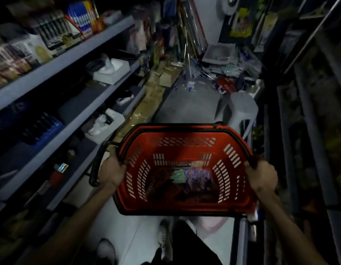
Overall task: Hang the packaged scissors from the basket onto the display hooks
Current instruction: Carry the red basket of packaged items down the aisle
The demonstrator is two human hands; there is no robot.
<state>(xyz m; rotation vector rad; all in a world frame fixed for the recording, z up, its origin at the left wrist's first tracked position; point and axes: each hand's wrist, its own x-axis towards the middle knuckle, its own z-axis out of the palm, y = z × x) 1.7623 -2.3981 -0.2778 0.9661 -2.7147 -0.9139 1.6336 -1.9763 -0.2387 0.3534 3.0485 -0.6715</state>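
Note:
A red plastic basket (185, 134) with black rim and handles hangs in front of me over the aisle floor. My left hand (111, 172) grips its left rim beside a black handle (96, 165) that hangs down. My right hand (261, 175) grips its right rim. Packaged goods (196, 177), purple and greenish, lie at the bottom of the basket; they are blurred and I cannot make out scissors. No display hooks show clearly.
Grey shelves (66, 58) stocked with goods run along the left. A dark rack (309, 111) lines the right. A white plastic stool (240, 109) stands ahead on the right. Clutter (219, 73) fills the aisle's far end. My shoes (106, 249) are on the pale floor.

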